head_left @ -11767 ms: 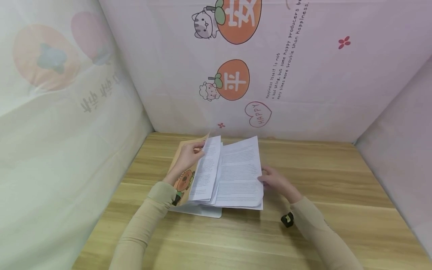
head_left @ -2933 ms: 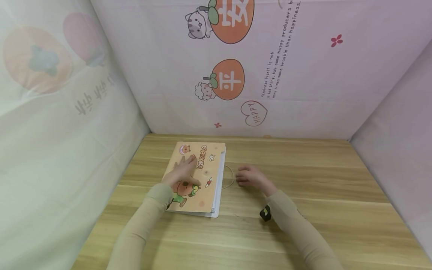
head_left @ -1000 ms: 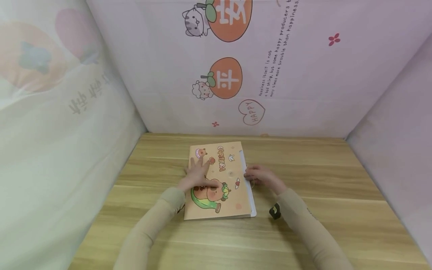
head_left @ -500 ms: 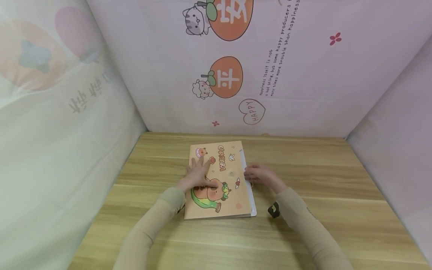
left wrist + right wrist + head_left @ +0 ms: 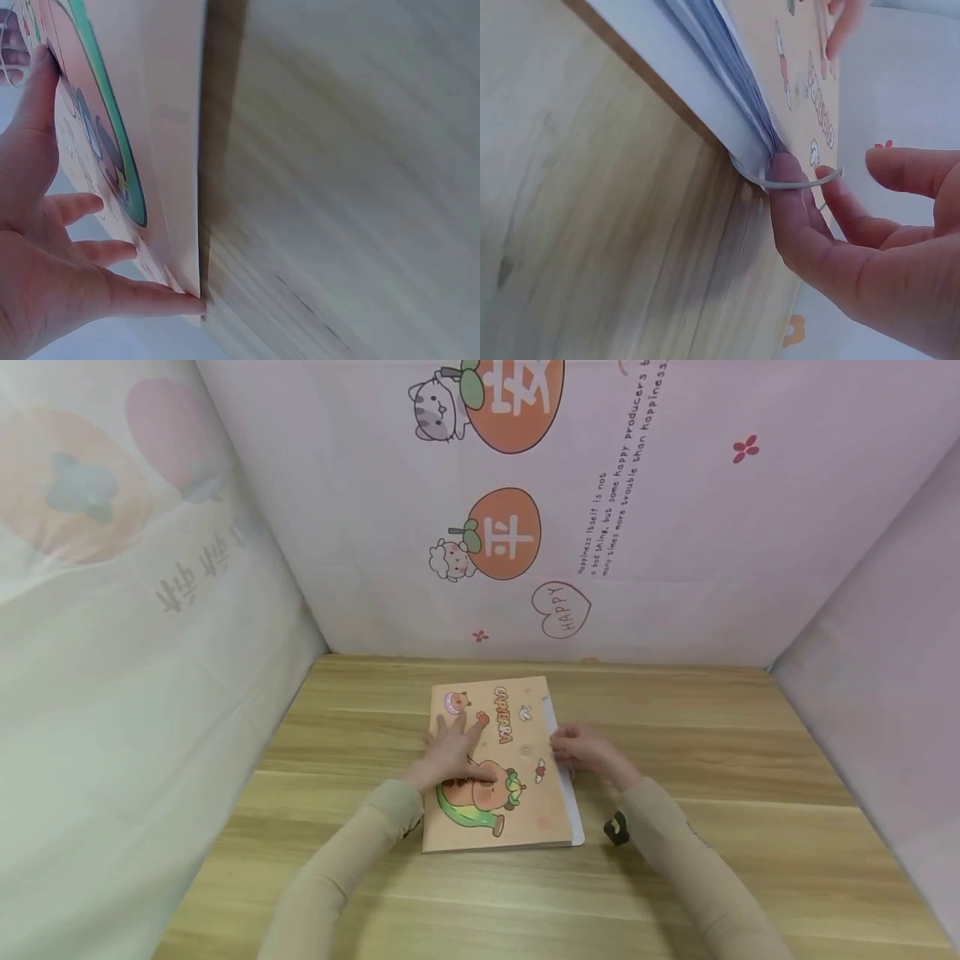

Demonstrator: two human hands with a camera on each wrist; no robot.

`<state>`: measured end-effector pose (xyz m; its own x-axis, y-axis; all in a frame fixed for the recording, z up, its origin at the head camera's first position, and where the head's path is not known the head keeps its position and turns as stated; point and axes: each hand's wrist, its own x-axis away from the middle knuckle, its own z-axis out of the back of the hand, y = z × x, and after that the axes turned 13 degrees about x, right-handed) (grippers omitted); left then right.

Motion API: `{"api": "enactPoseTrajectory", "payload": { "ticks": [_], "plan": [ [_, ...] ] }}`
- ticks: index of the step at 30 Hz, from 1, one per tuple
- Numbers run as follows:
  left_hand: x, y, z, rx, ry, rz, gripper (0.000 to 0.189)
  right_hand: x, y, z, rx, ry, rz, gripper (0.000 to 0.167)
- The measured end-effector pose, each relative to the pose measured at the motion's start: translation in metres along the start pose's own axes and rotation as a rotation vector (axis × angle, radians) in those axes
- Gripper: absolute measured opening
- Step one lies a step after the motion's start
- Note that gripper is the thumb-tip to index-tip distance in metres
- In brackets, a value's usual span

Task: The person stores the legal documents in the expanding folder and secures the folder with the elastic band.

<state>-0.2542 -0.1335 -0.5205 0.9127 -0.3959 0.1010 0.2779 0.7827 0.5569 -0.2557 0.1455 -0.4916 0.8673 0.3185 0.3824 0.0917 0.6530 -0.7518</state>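
Observation:
A peach folder (image 5: pixel 525 802) with a capybara cartoon and "CAPYBARA" lettering lies closed on the wooden table. My left hand (image 5: pixel 448 756) rests on its cover with fingers and thumb spread; in the left wrist view one fingertip is right at the folder's long edge. At the opposite, right-hand edge is my right hand (image 5: pixel 583 750). The right wrist view shows a thin pale elastic cord (image 5: pixel 787 184) looping out from the folder and over my right hand's bent fingers, the thumb standing apart. Sheets of paper (image 5: pixel 724 56) show in the folder's open side, above its white lower flap (image 5: pixel 660 67).
The wooden table (image 5: pixel 712 752) extends around the folder. Printed cloth walls (image 5: pixel 645 610) stand behind and at both sides. A black wrist device (image 5: pixel 617 828) hangs by the right sleeve.
The folder, earlier opened to show printed pages, is now closed. It has moved to the right, slightly again in the last half second, with both hands. My right hand now has the elastic cord.

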Motion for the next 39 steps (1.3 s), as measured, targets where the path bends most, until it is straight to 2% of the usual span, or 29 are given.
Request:
{"api": "enactPoseTrajectory", "payload": {
  "ticks": [4, 8, 15, 18, 22, 26, 29, 39],
  "plan": [
    [-0.002, 0.007, -0.006, -0.042, -0.019, -0.015, 0.112, 0.002, 0.002, 0.0, 0.134, 0.059, 0.01, 0.041],
    [-0.004, 0.01, -0.011, -0.085, -0.011, -0.051, 0.113, 0.001, 0.004, -0.001, 0.177, 0.09, 0.011, 0.037],
    [-0.01, 0.008, -0.015, -0.123, 0.0, -0.199, 0.114, -0.005, 0.003, -0.002, 0.233, 0.08, 0.051, 0.036],
    [-0.012, 0.006, -0.015, -0.12, -0.003, -0.243, 0.114, -0.008, 0.004, -0.001, 0.262, 0.093, 0.077, 0.035],
    [-0.015, 0.005, -0.017, -0.113, -0.013, -0.249, 0.115, -0.012, 0.004, 0.0, 0.323, 0.133, 0.125, 0.029],
    [-0.017, 0.005, -0.018, -0.119, -0.01, -0.255, 0.114, -0.014, 0.001, 0.003, 0.441, 0.177, 0.175, 0.024],
    [-0.018, 0.004, -0.018, -0.122, 0.003, -0.284, 0.114, -0.016, -0.002, 0.002, 0.536, 0.199, 0.21, 0.021],
    [-0.022, 0.003, -0.022, -0.098, 0.043, -0.347, 0.116, -0.024, -0.01, -0.012, 0.702, 0.197, 0.265, 0.007]
  ]
}}
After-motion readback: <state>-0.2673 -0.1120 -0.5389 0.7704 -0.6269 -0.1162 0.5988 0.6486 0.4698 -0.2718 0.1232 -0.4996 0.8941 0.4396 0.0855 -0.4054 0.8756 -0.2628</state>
